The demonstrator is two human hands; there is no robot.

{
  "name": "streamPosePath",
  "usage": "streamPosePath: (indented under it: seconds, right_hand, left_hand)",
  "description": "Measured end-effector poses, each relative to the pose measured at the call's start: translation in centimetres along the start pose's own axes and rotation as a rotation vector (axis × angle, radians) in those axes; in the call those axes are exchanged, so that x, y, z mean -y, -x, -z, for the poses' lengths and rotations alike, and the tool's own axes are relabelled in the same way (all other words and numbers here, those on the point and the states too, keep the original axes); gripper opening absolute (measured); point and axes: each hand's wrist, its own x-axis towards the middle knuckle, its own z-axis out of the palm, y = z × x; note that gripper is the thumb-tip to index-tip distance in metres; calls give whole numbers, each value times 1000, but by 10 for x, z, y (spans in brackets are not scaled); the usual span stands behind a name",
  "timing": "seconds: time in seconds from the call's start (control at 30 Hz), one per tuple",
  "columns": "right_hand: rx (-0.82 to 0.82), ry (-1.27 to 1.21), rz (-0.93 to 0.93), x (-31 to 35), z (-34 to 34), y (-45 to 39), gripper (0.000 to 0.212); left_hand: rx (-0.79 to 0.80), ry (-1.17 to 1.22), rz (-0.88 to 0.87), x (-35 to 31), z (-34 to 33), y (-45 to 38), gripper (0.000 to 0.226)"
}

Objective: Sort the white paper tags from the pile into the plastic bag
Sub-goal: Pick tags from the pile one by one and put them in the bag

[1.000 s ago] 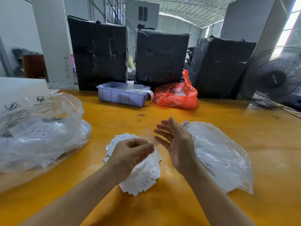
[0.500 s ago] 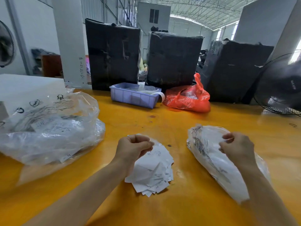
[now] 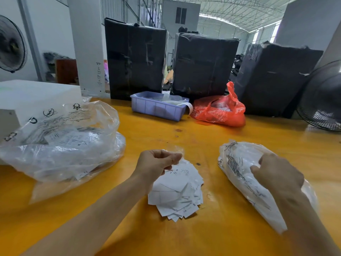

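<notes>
A pile of white paper tags (image 3: 177, 193) lies on the yellow table (image 3: 184, 141) in front of me. My left hand (image 3: 156, 163) hovers over the pile's far edge, its fingers curled, pinching a small clear plastic bag (image 3: 175, 149). To the right lies a clear plastic bag with black print (image 3: 238, 169), partly filled with white tags. My right hand (image 3: 276, 172) rests on top of it, fingers curled into the plastic.
A large clear bag of tags (image 3: 60, 145) and a white box (image 3: 36, 97) sit at the left. A purple bin (image 3: 158, 106), a red bag (image 3: 219, 109) and three black wrapped bales (image 3: 204, 63) stand at the back. A fan (image 3: 324, 97) is at the right.
My right hand moved right from beside the left hand onto the printed bag and closed on it. The left hand stayed over the pile. The camera view shifted leftward.
</notes>
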Motion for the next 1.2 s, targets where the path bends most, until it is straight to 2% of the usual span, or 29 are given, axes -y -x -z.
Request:
streamPosePath:
  seconds: [0.03,0.1,0.17,0.2,0.23,0.3,0.37,0.43,0.53,0.6,0.73,0.87,0.93,1.0,1.1,1.13,1.2]
  right_hand:
    - [-4,-2,19,1,1,2,30]
    - [-203,-133,107,3,2,2,30]
    - [-487,-456,325,13,4,9,23]
    - [-516,-687,429,20,6,14,19]
    - [-393,-926,506,30,9,21,19]
    - [134,-1271,591,52,12,39,40]
    - [573,-1384,549,64,7,49,61]
    - [815,-1459,442,66,1,52,59]
    - [922,-1537,332,62,-5,50,27]
    - [912,-1594,287,63,-8,48,19]
    - [797,-1586,267,64,-12,50,18]
    - [630,-1346,409,69,-12,55,21]
    - [615,-1318,447,72,-13,57,15]
    - [611,-1294,463,75,-12,60,17]
    - [538,-1368,390,79,-12,59,27]
    - [457,-1380,366,79,-12,57,25]
    - [247,-1218,426,77,-16,55,16]
  left_hand:
    - [5,-10,1,-1,0,1,19]
    - [20,-21,-2,-3,0,2,27]
    - [48,-25,-16,-4,-1,3,35]
    - [74,-23,-26,-3,-1,3,37]
    - [106,-21,-37,-3,-2,4,35]
    - [176,-31,-57,-4,-3,5,26]
    - [237,-46,-84,-4,-3,5,22]
    - [262,-44,-108,-3,-2,4,25]
    - [217,-48,-120,-2,-1,2,29]
    - [179,-48,-120,0,0,1,27]
    - [168,-140,-165,3,2,-2,15]
    - [294,-130,-169,2,4,-3,56]
    - [326,-144,-156,1,5,-3,60]
    - [297,-176,-144,1,7,-3,51]
    - [210,-197,-139,0,10,-7,25]
    - [160,-187,-134,0,12,-8,19]
    - [59,-126,-120,0,16,-12,18]
